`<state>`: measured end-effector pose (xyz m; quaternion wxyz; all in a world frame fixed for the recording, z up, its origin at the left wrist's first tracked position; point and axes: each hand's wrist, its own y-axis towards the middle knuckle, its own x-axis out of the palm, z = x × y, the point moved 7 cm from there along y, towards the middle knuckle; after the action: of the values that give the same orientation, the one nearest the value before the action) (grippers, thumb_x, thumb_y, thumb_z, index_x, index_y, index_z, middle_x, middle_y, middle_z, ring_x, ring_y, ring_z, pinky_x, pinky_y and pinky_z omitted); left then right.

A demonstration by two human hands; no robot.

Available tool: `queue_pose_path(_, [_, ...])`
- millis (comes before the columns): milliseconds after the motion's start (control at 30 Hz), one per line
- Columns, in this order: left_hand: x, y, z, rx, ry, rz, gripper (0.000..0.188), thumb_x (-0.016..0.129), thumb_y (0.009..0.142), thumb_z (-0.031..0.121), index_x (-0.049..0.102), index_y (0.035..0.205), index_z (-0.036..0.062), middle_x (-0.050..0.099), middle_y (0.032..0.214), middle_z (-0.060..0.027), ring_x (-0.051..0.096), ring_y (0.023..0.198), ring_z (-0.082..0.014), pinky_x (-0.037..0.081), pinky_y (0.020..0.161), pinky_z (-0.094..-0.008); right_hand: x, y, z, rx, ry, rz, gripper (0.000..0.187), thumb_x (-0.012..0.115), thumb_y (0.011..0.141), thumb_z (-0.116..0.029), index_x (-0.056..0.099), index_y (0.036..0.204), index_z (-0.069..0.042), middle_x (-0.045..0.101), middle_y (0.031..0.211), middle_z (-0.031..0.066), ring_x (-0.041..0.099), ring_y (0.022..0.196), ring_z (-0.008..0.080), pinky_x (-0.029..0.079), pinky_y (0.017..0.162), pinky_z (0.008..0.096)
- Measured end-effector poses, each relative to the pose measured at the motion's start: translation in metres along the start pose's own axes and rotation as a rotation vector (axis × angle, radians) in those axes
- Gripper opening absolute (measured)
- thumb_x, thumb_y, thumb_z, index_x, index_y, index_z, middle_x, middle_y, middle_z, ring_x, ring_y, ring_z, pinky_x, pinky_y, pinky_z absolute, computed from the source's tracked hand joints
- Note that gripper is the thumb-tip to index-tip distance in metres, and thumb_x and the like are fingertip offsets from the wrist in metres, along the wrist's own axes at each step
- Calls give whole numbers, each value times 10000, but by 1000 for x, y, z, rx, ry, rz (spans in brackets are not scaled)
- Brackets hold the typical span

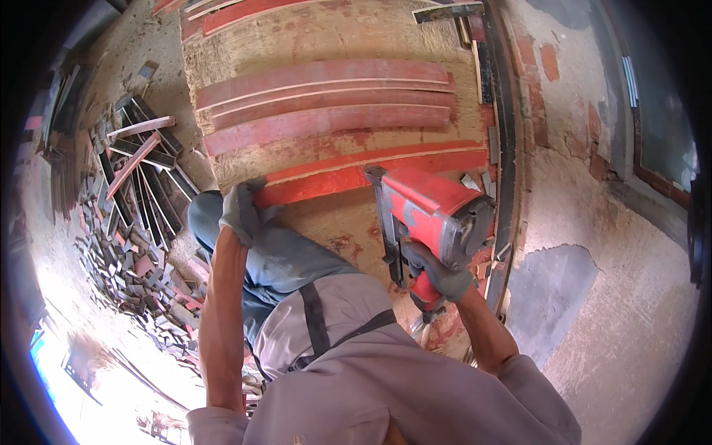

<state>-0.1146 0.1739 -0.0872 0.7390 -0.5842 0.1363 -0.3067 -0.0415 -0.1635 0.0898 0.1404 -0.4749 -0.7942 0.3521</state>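
Observation:
A red nail gun [430, 196] is in my gloved right hand [439, 273], whose fingers wrap round its handle. The tool's nose rests against or just over a bright red wooden strip [326, 182]; I cannot tell whether it touches. My gloved left hand [243, 211] grips the left end of that strip. A narrow edge of another strip runs along its far side. Beyond it, several faded red boards [326, 104] lie side by side on the wooden work surface [297, 159].
Dark and red strips [141, 167] lie heaped on the floor at the left, above a pile of small wood offcuts [148, 274]. A dark rail [507, 148] runs along the work surface's right edge, beside a worn wall [564, 185]. More red boards [248, 13] lie at the far end.

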Motion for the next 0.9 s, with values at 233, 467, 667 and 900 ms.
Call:
queue_pose_path(233, [10, -4, -2, 7, -50, -69, 267, 639, 925, 177, 603, 1142, 25, 594, 1124, -144, 636, 954, -301, 639, 697, -426, -15, -4, 35, 17, 29, 38, 168, 629, 976, -189, 659, 928, -31, 600, 758, 18, 541, 635, 104, 448, 575, 274])
queue_pose_path(467, [-3, 1, -5, 917, 932, -185, 324, 673, 901, 143, 600, 1178, -9, 624, 1153, -143, 636, 1017, -273, 624, 800, -413, 0, -2, 14, -26, 28, -1, 155, 631, 972, -177, 659, 944, -27, 601, 759, 20, 542, 630, 99, 452, 568, 271])
queue_pose_path(667, [40, 1, -49, 277, 126, -192, 318, 511, 987, 198, 598, 1192, -29, 615, 1149, -174, 633, 1046, -309, 641, 772, -471, 11, -7, -3, -130, -5, -9, 130, 643, 969, -159, 655, 977, -30, 603, 767, 16, 545, 638, 98, 456, 572, 271])
queue_pose_path(900, [56, -29, -42, 53, -102, -36, 331, 489, 985, 169, 607, 1206, -46, 617, 1196, -184, 633, 1049, -318, 649, 759, -456, 13, -5, 31, -34, -136, -181, 488, 633, 931, -26, 502, 1401, -56, 603, 1280, 66, 582, 1133, 197, 475, 996, 368])
